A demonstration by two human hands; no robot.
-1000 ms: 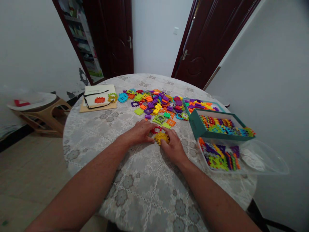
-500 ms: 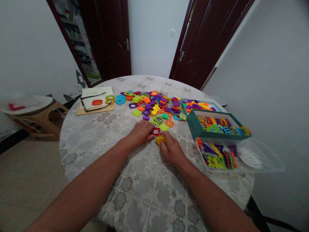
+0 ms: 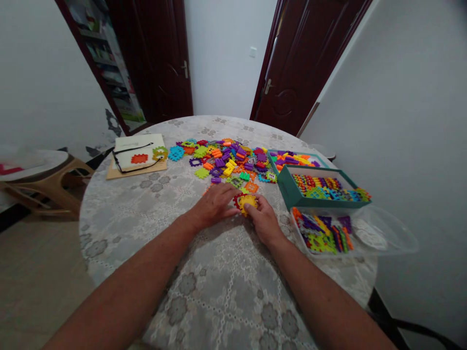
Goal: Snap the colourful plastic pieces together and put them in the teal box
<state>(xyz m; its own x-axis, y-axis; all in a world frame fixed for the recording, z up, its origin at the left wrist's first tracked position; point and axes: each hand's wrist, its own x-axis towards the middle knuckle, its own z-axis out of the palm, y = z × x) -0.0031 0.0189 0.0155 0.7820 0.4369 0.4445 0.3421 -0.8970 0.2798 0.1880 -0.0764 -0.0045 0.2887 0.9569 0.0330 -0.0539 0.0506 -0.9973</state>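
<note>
Over the near middle of the table, my right hand (image 3: 266, 219) pinches a yellow toothed plastic building piece (image 3: 249, 200), thumb on its face. A red toothed piece (image 3: 237, 200) shows at its left side, partly covered by the yellow one; whether the two are joined I cannot tell. My left hand (image 3: 218, 203) is closed at the red piece's left edge, fingers above and thumb below. Just beyond my fingers lie a green piece (image 3: 235, 182) and an orange square piece (image 3: 251, 187). Behind them spreads a pile of colourful pieces (image 3: 229, 163).
Black-framed glasses (image 3: 134, 170) rest on a pale board (image 3: 109, 172) at the left. To the right are a green box (image 3: 292, 192) and a clear plastic tub (image 3: 317, 254), both holding pieces. A lace cloth (image 3: 204, 291) covers the round table.
The yellow piece, lower and tilted half a second ago, has come up against the red one, face toward me. My hands have drawn together. The whole view has shifted slightly.
</note>
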